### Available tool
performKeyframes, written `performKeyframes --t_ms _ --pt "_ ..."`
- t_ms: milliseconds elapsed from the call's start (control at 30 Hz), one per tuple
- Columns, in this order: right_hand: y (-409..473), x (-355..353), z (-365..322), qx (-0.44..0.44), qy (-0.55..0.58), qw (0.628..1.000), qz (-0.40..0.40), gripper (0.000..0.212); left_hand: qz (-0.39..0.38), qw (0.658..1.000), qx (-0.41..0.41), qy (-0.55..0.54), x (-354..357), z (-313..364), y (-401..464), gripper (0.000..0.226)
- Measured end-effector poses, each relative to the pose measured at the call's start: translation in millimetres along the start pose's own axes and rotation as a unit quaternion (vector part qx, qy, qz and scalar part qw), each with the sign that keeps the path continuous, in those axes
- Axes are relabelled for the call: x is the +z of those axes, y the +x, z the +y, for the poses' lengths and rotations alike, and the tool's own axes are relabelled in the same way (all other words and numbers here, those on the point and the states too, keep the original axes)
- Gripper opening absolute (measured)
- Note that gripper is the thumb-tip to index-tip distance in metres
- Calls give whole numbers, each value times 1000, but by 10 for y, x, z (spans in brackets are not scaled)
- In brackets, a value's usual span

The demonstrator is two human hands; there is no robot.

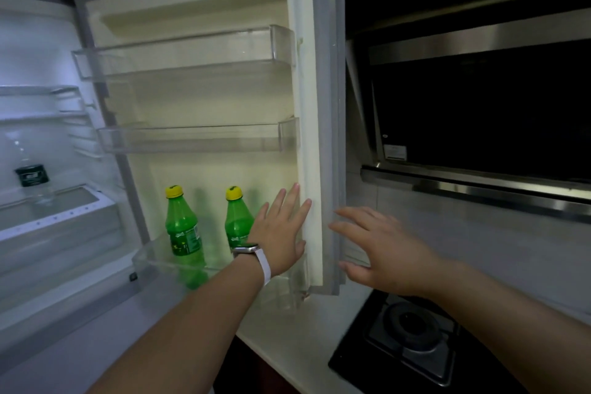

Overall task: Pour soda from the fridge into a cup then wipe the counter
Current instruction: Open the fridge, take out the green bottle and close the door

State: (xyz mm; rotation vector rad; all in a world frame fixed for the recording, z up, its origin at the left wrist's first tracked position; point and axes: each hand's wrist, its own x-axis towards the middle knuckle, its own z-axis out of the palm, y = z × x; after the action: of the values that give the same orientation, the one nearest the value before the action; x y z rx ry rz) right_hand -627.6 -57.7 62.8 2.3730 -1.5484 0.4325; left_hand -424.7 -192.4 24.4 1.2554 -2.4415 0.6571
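Two bare forearms, no sleeves visible. Left hand [281,230]: wrist carries a watch [246,248] with pale rectangular case and white strap. Right hand [383,253]: nothing worn.

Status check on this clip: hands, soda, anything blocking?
Left hand open, flat against the fridge door; right hand open at the door's outer edge. Two green soda bottles upright in the bottom door shelf, untouched. Nothing blocking them.

Two green soda bottles [183,224] [237,221], one clear bottle [32,176], three door shelves [185,51] [192,137] [150,261], two hands [279,233] [383,249]
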Motion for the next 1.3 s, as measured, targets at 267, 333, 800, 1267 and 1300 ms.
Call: performKeyframes --t_ms 267,333,800,1267,1300 --pt "153 108 33 -6 -7 1000 14 65 12 1000 6 -5 37 -20 42 85" --pt "184 119 31 -7 -10 1000 18 64 10 1000 6 -6 41 -25 40 84" --pt "561 261 -128 -18 0 999 26 68 152 975 -44 -155 -212 -642 -452 57" --pt "941 435 -209 -28 -69 996 53 64 -30 833 -286 -473 46 -949 -724 83" --pt "942 447 -200 -26 -72 996 52 64 -35 821 -291 -490 78 -930 -689 83"
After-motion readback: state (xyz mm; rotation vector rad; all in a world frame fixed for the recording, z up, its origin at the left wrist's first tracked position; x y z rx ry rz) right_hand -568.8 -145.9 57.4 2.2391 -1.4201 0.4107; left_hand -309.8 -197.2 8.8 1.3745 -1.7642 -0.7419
